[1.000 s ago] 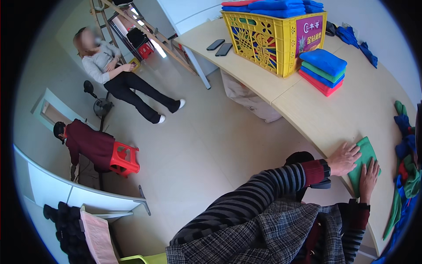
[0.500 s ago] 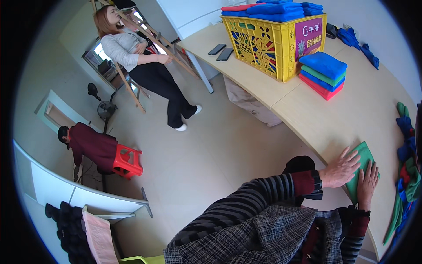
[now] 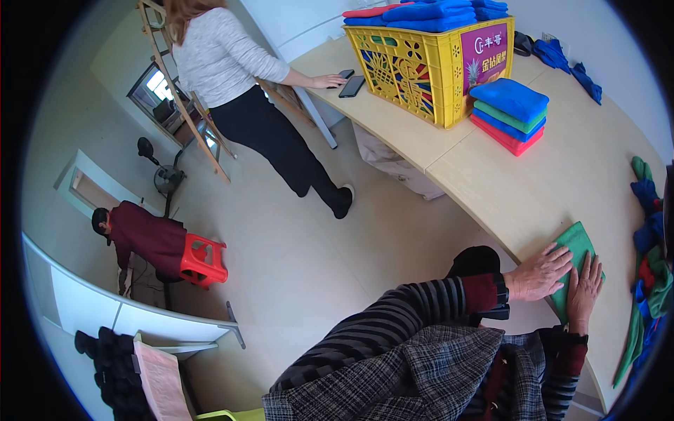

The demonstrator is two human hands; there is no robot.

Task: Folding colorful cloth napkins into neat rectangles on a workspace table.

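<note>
A green folded cloth (image 3: 577,242) lies flat near the table's front edge. My left hand (image 3: 542,274) rests on its left side, fingers stretched out. Beside it my right hand (image 3: 584,288) lies on the cloth's lower right part, also flat with extended fingers. Both palms cover much of the cloth's near half. Farther back, a neat stack of folded cloths (image 3: 511,116) in blue, green and red stands on the table. To the right of my hands runs a loose heap of green, blue and red cloths (image 3: 649,245).
A yellow plastic crate (image 3: 428,77) filled with folded cloths stands at the back of the table (image 3: 491,182). Two phones (image 3: 352,86) lie beside it. One person (image 3: 239,84) stands at the table's far left; another (image 3: 151,235) bends by a red stool (image 3: 203,259).
The standing person has come closer to the table and now reaches a hand to one of the phones. My hands remain flat on the green cloth, nearly unmoved.
</note>
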